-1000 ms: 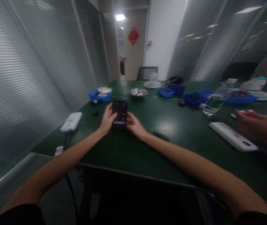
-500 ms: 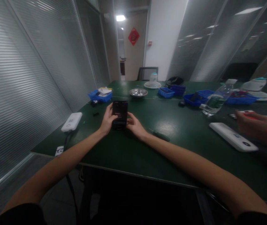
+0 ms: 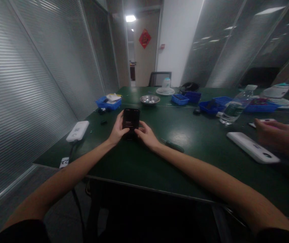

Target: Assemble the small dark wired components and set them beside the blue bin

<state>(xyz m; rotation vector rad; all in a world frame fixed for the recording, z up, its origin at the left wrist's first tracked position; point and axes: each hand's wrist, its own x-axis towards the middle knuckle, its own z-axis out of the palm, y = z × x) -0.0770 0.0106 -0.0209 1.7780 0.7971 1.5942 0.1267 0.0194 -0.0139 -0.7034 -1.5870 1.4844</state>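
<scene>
Plainly, the phone (image 3: 132, 118) sits over the bench (image 3: 124, 162), tilted, probably so its screen faces the person. The grip of the left hand (image 3: 115, 132) is closed on one edge, the right hand's (image 3: 148, 136) on the other, apparently leaving the thumbs free to reach the lower screen.

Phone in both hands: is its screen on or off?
On: the phone, held by the left hand and right hand, shows lit lines on a dark background.
</scene>
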